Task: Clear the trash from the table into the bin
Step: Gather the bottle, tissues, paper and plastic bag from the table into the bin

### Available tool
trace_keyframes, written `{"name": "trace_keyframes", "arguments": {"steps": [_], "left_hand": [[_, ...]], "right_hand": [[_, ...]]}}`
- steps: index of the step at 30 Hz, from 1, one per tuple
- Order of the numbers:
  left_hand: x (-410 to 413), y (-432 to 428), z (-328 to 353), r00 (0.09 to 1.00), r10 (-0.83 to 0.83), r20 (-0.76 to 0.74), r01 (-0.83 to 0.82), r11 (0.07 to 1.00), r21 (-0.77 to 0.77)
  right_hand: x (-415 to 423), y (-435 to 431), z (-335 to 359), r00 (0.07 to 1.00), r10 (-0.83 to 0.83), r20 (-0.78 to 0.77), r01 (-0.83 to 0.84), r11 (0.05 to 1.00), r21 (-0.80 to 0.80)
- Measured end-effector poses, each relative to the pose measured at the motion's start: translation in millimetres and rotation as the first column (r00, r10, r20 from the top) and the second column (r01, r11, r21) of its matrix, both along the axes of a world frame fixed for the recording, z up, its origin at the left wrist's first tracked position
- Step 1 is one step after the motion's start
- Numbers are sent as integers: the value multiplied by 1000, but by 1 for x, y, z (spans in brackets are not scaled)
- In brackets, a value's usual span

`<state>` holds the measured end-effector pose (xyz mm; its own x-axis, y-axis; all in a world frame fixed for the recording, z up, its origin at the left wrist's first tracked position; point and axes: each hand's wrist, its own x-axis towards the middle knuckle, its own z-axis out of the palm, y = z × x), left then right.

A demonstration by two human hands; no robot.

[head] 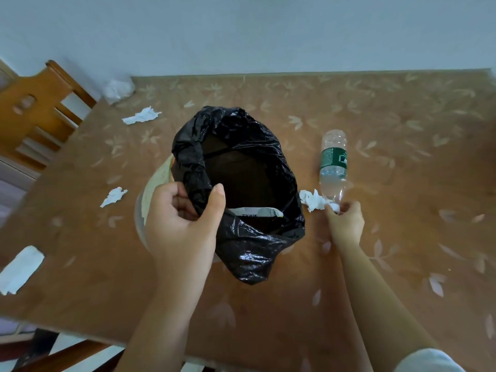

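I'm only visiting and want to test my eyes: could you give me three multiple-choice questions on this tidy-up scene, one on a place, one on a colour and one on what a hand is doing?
1. Where is the clear plastic bottle with the green label?
A. Inside the bin
B. Lying on the brown patterned table, right of the round pale bin
C. Standing upright left of the bin

2. What colour is the crumpled plastic bag lining the bin?
A. Blue
B. Black
C. White

3. What is the left hand doing?
A. Lying flat on the table
B. Hanging idle off the table's edge
C. Gripping the bag's rim

Answers:
1 B: the bottle lies on its side on the tabletop, and the right hand pinches its cap end.
2 B: the bag is glossy black all over.
3 C: the thumb and fingers curl around the bag's near-left edge.
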<state>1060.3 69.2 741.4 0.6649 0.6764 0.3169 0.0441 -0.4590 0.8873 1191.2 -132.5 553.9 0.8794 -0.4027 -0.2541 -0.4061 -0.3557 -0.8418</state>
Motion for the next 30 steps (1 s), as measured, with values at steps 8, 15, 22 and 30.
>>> {"name": "trace_keyframes", "arguments": {"steps": [8,15,22,30], "left_hand": [[-8,1,-1,1000,-16,3,16,1000,-18],[-32,14,5,998,-45,-37,43,998,-46],[-67,39,11,994,-92,-54,84,989,-121],[-100,69,1,994,-108,-31,101,981,-167]], "right_hand": [[-22,-12,23,993,-65,96,56,994,93],[-74,-18,73,970,-104,221,75,988,136],[-144,-7,124,905,-36,424,-70,970,232],[-207,24,155,882,40,469,-225,912,344]]}}
